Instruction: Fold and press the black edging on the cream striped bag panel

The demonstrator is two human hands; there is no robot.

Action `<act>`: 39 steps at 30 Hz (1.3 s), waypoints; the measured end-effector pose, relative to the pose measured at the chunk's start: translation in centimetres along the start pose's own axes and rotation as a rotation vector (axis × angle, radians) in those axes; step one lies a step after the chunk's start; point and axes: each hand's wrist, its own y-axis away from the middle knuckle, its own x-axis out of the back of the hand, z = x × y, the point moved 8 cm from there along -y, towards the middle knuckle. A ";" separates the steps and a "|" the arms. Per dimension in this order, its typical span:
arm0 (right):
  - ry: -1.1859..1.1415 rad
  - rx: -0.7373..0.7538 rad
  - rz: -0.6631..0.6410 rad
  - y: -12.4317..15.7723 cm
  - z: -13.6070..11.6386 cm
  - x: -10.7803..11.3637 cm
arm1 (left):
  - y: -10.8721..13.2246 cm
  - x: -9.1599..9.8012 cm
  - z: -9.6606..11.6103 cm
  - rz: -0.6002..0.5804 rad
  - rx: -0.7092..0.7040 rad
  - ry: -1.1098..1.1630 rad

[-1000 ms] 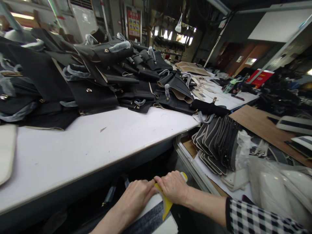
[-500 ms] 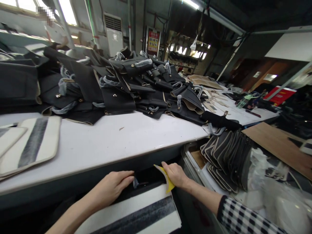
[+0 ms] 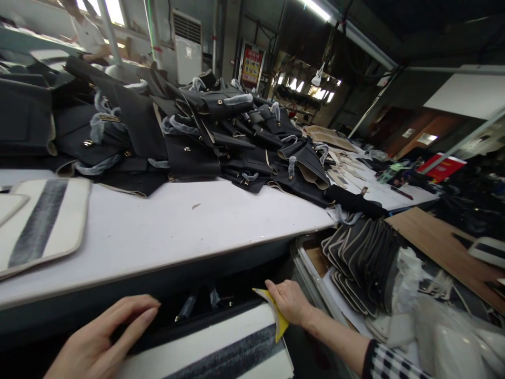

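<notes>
My right hand (image 3: 291, 302) grips a thin, curved yellow piece (image 3: 281, 325), its pale inner side facing left. The piece is at the right end of a white panel (image 3: 252, 321) with a dark grey stripe, low in front of me. At the lower left, my left hand (image 3: 106, 337) is open, thumb and fingers apart, beside the panel's left part with nothing seen in it. Just behind the panel lies a black bag part with a plastic-wrapped handle (image 3: 188, 305), mostly in shadow below the table edge.
A white table (image 3: 165, 231) spans ahead, bearing a heap of black bag parts (image 3: 193, 158). Striped white panels (image 3: 71, 226) lie at its left. To the right, a bin (image 3: 311, 268) holds stacked dark flaps (image 3: 363, 263) beside clear plastic (image 3: 445, 337). A person (image 3: 89, 39) is at the far left.
My left hand has moved left and down, away from the handle, and its fingers have opened. My right hand, still with the yellow piece, is slightly lower. The view has shifted a little.
</notes>
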 end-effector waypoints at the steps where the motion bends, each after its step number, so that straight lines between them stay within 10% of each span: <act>1: -0.010 -0.024 0.002 0.1 0.0 -0.2 | -1.3 -1.5 2.8 -0.127 -0.040 0.055; 6: -0.030 -0.139 0.006 1.7 0.2 -0.4 | -5.4 -11.3 12.9 -0.576 -0.155 0.082; 12: 0.033 -0.205 0.009 3.0 0.3 0.6 | -6.7 -19.6 13.1 -0.765 -0.126 0.130; 33: -0.013 -0.194 -0.031 7.1 1.4 -1.7 | -5.6 -21.7 14.4 -1.155 -0.148 0.302; 39: -0.186 -0.267 0.004 7.4 2.2 -2.5 | -6.6 -23.2 14.5 -1.101 -0.127 0.193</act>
